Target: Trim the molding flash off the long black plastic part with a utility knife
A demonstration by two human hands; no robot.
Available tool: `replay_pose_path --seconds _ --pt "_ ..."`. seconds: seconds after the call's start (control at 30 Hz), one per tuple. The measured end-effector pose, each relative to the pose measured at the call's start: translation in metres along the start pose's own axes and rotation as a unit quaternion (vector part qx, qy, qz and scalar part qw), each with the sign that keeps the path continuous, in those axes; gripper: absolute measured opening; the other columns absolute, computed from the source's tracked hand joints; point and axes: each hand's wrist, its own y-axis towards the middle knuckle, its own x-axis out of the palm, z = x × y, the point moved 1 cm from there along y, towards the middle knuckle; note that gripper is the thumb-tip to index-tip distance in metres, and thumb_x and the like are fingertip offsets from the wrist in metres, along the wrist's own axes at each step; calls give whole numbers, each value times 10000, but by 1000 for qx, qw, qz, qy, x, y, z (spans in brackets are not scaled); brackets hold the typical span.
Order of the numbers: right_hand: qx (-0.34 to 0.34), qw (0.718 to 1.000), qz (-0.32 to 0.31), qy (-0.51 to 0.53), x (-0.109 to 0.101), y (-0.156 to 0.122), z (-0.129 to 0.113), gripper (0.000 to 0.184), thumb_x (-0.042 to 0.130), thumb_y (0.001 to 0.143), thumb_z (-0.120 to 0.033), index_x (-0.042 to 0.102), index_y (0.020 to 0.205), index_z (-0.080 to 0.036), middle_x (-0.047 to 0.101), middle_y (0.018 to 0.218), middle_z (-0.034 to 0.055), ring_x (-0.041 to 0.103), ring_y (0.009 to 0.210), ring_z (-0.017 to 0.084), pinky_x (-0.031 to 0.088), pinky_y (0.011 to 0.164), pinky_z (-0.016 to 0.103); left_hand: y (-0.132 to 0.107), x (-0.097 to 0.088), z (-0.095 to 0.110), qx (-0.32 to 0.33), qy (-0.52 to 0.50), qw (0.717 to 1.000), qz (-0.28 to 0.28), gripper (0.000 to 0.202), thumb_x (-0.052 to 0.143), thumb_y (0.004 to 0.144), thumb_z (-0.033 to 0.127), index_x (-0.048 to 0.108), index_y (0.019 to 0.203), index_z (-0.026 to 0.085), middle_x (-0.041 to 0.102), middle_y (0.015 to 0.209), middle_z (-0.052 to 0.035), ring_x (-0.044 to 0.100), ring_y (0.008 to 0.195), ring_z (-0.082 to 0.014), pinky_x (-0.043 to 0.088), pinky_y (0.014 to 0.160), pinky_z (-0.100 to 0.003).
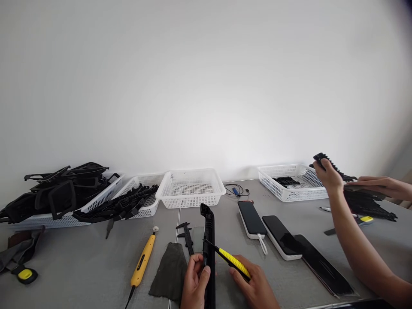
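My left hand [196, 281] grips a long black plastic part [209, 231], held upright with its hooked end at the top. In my right hand [252, 283] is a yellow and black utility knife [234, 262]. Its blade tip meets the left edge of the plastic part, a little above my left thumb. Just left of my left hand lies a dark grey cloth [170, 272]. Behind the cloth are a black caliper [186, 237] and a small clear rectangular piece [198, 239], partly hidden by the plastic part.
White baskets [191, 199] line the wall; the left ones [117, 189] hold black plastic parts. A yellow rotary tool [143, 261] lies left. Phones [281, 236] and power banks sit right. A co-worker's hand [330, 176] holds black parts near the right basket [283, 193].
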Motion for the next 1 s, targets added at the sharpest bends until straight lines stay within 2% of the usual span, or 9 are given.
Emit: replay_pose_path --seconds 0.13,0.37,0.5,0.6,0.73,0.83,1.0 --pt "-1 1000 28 13 -1 1 5 502 539 982 -604 769 1088 -170 752 912 64 680 863 240 517 784 280 3 -3 -5 12 0 1000 -9 592 883 682 667 665 1004 220 743 958 -85 695 984 -298 572 780 -329" --pt "-5 1000 17 0 -4 -6 0 518 575 953 -625 810 1128 -198 770 877 68 702 868 268 544 760 289 3 -8 -6 -21 57 998 -2 654 849 679 723 681 1039 203 725 1064 -110 658 1147 -301 520 891 -273" --pt "-6 1000 24 -4 -3 -9 -3 544 589 926 -647 832 1132 -205 808 982 90 713 910 286 564 787 305 1 -5 -1 -9 49 999 0 597 856 691 683 693 1028 218 735 1035 -98 677 1098 -296 531 891 -291" --pt "-2 999 32 -6 -1 -9 -3 546 607 907 -650 840 1123 -206 814 1025 96 715 931 294 571 808 314 0 -4 2 -17 26 999 -16 599 845 724 648 690 1130 236 763 1076 -121 701 1081 -329 555 858 -339" --pt "5 1000 26 -2 -1 -6 0 540 584 937 -625 820 1137 -183 794 937 91 709 902 279 557 771 293 0 -4 3 -34 5 999 -32 751 843 750 635 628 1366 263 778 1181 -131 721 1132 -347 551 958 -377" --pt "-2 1000 21 7 -2 -4 1 513 557 971 -585 797 1140 -164 773 933 82 707 912 269 549 805 293 0 -4 3 -27 2 999 -39 776 860 744 633 646 1383 249 771 1249 -135 715 1180 -350 538 1016 -374" --pt "-7 1000 19 3 -3 -4 0 472 571 969 -553 794 1083 -154 742 850 60 688 858 251 535 784 287 -1 -2 1 -16 -11 1000 -18 793 874 726 636 684 1373 218 752 1329 -142 646 1312 -366 559 1003 -342"
